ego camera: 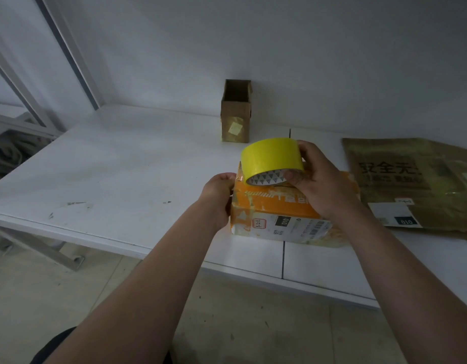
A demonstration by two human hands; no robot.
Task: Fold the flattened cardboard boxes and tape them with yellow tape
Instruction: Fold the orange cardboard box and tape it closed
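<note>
**Inspector:** State the position of the tape and the box.

**Me:** The yellow tape roll sits on edge on top of the orange box, over its far left part. My right hand is closed on the roll, thumb at the near rim, fingers over the far side. My left hand is closed against the box's left end, fingertips pinched at the top corner just beside the roll. I judge they hold the tape's free end there, but I cannot tell for certain.

**Inspector:** Which way must the tape run?

**Me:** The box's long axis lies left to right across me. The untaped length extends rightward from my left fingers, so I judge the right hand, the 1 already on the roll, should draw it that way while the left anchors.

**Inspector:** Surface and surroundings?

**Me:** The box rests near the front edge of a white table, scuffed on the left. 1 flattened brown box lies just to the right. 1 small upright box, open-topped, stands at the back against a plain white wall.
</note>
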